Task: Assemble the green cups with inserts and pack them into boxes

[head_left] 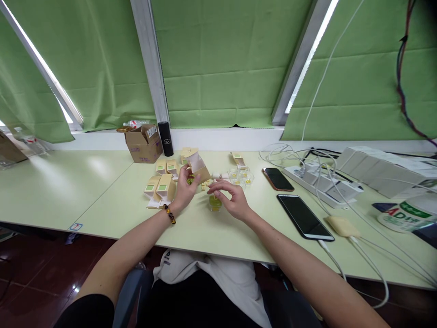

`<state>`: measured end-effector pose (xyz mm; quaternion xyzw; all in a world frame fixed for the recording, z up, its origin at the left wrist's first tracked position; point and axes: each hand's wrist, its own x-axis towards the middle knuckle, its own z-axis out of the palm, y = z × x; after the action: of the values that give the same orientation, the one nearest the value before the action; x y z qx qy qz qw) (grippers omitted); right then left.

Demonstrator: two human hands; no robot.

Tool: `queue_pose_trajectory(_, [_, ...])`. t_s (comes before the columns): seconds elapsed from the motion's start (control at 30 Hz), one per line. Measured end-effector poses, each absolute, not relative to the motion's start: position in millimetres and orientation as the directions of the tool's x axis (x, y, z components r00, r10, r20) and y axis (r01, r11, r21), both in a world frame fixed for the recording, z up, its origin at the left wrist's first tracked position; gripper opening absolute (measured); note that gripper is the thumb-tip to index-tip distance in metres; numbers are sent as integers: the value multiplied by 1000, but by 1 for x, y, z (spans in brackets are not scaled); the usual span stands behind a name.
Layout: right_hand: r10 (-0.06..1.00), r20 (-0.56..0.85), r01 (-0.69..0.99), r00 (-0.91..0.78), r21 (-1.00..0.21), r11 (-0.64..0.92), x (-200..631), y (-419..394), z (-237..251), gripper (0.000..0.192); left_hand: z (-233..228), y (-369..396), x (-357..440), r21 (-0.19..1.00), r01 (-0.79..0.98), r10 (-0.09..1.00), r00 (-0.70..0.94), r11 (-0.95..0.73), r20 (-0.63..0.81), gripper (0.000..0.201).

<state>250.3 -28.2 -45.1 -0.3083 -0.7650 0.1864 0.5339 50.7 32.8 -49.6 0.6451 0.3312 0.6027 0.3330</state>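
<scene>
From where I stand, a white cloth [218, 278] lies on the person's lap under the near edge of the table [191, 237], and beyond it a small greenish-yellow jar [215, 205] sits upright on the tabletop, in front of the right hand [234, 200]. That hand's fingers arch over the jar with the thumb lower; the fingertips overlap it from here, so I can't tell whether they grip it or only hover. Just left and a little farther, the left hand [185, 190] pinches a small paper box [201, 171], its pale inside showing. I'd say the card calls for a light pinch, firm enough to stop it turning but not enough to crease the walls, and the jar is best handled by its sides, level, with the fingers clear of the box's mouth. Both forearms slant inward over the near edge; the left wrist, wearing a beaded bracelet [169, 214], is raised so the box hangs above the table, while the right wrist bends down and the fingers point left. Past the left hand stand similar cartons [166, 186]; farther right are small clear containers [244, 176]. Farthest, a black cylinder [165, 139] stands beside a cardboard box [143, 143] before green curtains [218, 64].
</scene>
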Motion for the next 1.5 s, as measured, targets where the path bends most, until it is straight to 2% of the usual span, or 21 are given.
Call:
queue_pose_trajectory(0.1, [685, 692, 502, -227, -520, 691, 254, -28, -42, 10, -52, 37, 49, 834, -14, 833, 53, -552, 551, 60])
queue_pose_trajectory(0.2, [734, 581, 693, -352, -365, 622, 259, -30, -34, 14, -52, 40, 47, 838, -13, 837, 49, -545, 545, 59])
queue_pose_trajectory(0.37, [807, 343, 784, -482, -243, 571, 261, -34, -25, 33, -52, 40, 45, 861, 38, 861, 61, -508, 505, 57])
queue_pose_trajectory(0.53, [820, 306, 812, -483, -193, 550, 260, -34, -27, 35, -54, 43, 43, 848, 128, 858, 91, -514, 506, 49])
queue_pose_trajectory(0.63, [811, 333, 798, -482, -216, 563, 261, -33, -28, 29, -56, 45, 43, 837, 228, 867, 97, -498, 489, 45])
queue_pose_trajectory(0.73, [791, 401, 743, -462, -312, 592, 266, -33, -27, 26, -57, 46, 42, 830, 290, 877, 101, -477, 469, 45])
queue_pose_trajectory(0.83, [755, 520, 623, -399, -450, 639, 273, -31, -25, 26, -57, 45, 42, 810, 360, 884, 125, -464, 451, 48])
queue_pose_trajectory(0.93, [705, 649, 480, -284, -541, 691, 277, -29, -22, 28, -55, 38, 43, 760, 405, 861, 224, -509, 457, 47])
queue_pose_trajectory(1.03, [662, 730, 385, -170, -570, 726, 278, -29, -21, 27, -54, 28, 45, 691, 447, 823, 324, -568, 467, 46])
queue_pose_trajectory(1.13, [633, 769, 341, -87, -574, 744, 277, -29, -22, 28, -52, 21, 46, 660, 483, 818, 342, -575, 462, 49])
queue_pose_trajectory(1.37, [614, 777, 277, 138, -625, 729, 279, -29, -25, 34, -48, 23, 44, 663, 429, 789, 372, -614, 490, 49])
queue_pose_trajectory(1.5, [615, 771, 264, 166, -635, 726, 278, -29, -25, 34, -44, 22, 43, 648, 441, 783, 379, -621, 493, 46])
